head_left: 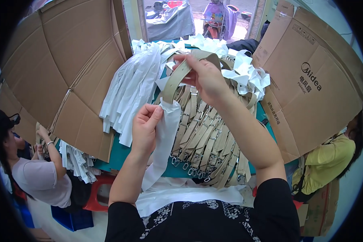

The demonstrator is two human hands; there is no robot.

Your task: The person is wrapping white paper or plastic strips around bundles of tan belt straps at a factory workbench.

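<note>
Head view, landmark: the pile of beige straps (205,141) lay fanned across the teal bench (121,155), metal clips at their near ends.
Left hand (146,126): closed in a pinch on the top of a long white plastic sleeve (165,141), just left of the pile's near part.
Right hand (207,76): above the pile's far end, fingers gripping a single beige strap (177,78) that arched down into the sleeve's mouth.
White sleeves: a heap of them (129,88) lay left of the pile; more (crumpled) sat behind it (246,68).
Cardboard (68,68): large brown sheets stood left and right of the pile.
Others: a person in a white top (40,177) sat far left; another in yellow (326,161) far right.
</note>
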